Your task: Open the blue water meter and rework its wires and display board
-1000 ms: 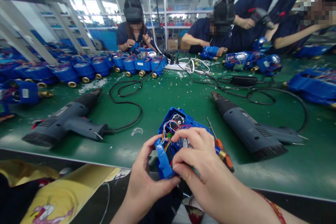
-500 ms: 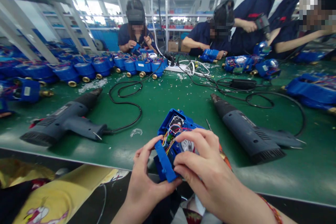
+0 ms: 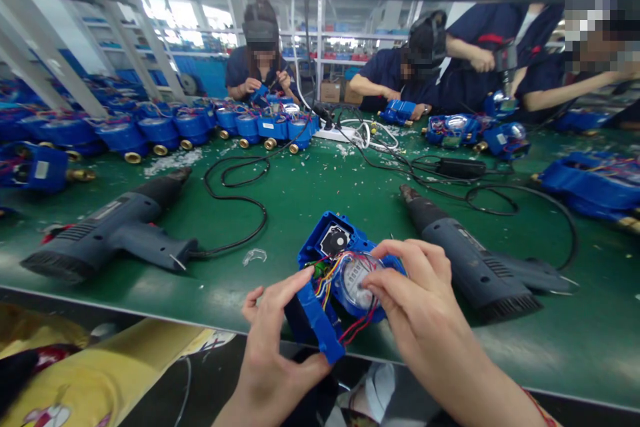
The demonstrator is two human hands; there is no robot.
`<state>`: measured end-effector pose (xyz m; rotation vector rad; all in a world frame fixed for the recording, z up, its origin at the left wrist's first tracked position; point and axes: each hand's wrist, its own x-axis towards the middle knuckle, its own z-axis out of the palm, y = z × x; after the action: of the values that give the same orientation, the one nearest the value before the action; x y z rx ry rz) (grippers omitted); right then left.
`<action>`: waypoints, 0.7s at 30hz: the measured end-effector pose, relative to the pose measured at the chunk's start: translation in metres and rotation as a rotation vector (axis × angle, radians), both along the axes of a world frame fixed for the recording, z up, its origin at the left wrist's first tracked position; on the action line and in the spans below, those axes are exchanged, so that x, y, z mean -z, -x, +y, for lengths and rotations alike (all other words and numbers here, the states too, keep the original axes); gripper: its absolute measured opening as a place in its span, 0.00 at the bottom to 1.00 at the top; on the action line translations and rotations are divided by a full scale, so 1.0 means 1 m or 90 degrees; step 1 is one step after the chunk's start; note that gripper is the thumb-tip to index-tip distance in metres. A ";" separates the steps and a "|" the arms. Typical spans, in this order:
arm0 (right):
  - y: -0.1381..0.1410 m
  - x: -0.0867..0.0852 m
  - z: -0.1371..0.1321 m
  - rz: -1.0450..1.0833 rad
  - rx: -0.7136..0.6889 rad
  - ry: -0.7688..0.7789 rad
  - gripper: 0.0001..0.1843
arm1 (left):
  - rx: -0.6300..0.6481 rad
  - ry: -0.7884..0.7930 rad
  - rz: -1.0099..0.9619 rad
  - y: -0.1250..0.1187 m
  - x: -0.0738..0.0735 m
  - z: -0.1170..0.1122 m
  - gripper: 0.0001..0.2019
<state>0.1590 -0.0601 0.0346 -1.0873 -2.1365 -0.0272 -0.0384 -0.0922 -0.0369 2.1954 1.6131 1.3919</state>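
At the near edge of a green workbench (image 3: pixel 305 197) sits an opened blue water meter (image 3: pixel 350 310) with its round dial (image 3: pixel 354 280) and coloured wires (image 3: pixel 327 282) exposed, its blue side box (image 3: pixel 321 321) gripped between the thumb and outstretched fingers of the left hand (image 3: pixel 275 340). The thumb and fingers of the right hand (image 3: pixel 427 303) curl in over the dial, though whether they pinch anything cannot be told. Outward lie a clear plastic scrap (image 3: pixel 255 255), a left heat gun (image 3: pixel 107 230) and a right heat gun (image 3: pixel 465 250), then a white power strip (image 3: pixel 334 135) beside lined-up blue meters (image 3: pixel 193 125).
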 end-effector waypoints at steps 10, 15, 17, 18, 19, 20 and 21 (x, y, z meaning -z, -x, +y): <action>0.013 -0.018 0.017 0.057 -0.147 0.092 0.06 | 0.019 -0.028 0.068 0.002 0.001 0.000 0.34; 0.007 -0.013 0.016 0.113 -0.107 0.164 0.09 | 0.051 -0.030 0.061 0.002 0.002 -0.001 0.34; 0.004 -0.011 0.015 0.125 -0.097 0.171 0.09 | 0.067 -0.024 0.040 0.000 0.002 -0.001 0.34; 0.003 -0.010 0.014 0.131 -0.097 0.173 0.10 | 0.076 -0.015 0.028 -0.001 0.002 -0.001 0.34; 0.002 -0.009 0.014 0.140 -0.100 0.172 0.10 | 0.086 -0.002 0.014 -0.002 0.002 -0.001 0.34; 0.002 -0.008 0.014 0.150 -0.106 0.167 0.10 | 0.095 0.012 0.001 -0.003 0.002 -0.002 0.35; 0.002 -0.008 0.013 0.161 -0.111 0.163 0.10 | 0.104 0.028 -0.010 -0.004 0.002 -0.002 0.35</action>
<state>0.1570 -0.0466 0.0421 -0.9825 -2.0321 0.4531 -0.0342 -0.0939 -0.0388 2.2276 1.4086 1.3138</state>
